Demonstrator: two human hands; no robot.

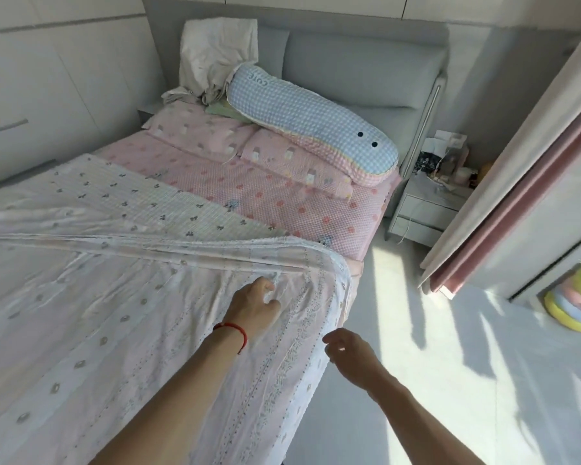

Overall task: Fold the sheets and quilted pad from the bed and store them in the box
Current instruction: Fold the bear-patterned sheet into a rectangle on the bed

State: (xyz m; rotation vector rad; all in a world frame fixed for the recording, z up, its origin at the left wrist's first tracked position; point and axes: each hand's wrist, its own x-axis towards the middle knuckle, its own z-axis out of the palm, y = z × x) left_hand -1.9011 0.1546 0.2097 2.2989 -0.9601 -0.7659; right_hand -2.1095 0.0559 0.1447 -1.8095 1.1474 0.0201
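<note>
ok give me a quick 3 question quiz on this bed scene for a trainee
1. True or false: the left hand rests on the folded-over quilted pad.
2. Which lies on the pink pillows? A) blue checked bolster B) a box C) a lamp
3. Fill in: the right hand is at the pad's ____ edge, over the floor.

Key: 1 true; 2 A; 3 right
</note>
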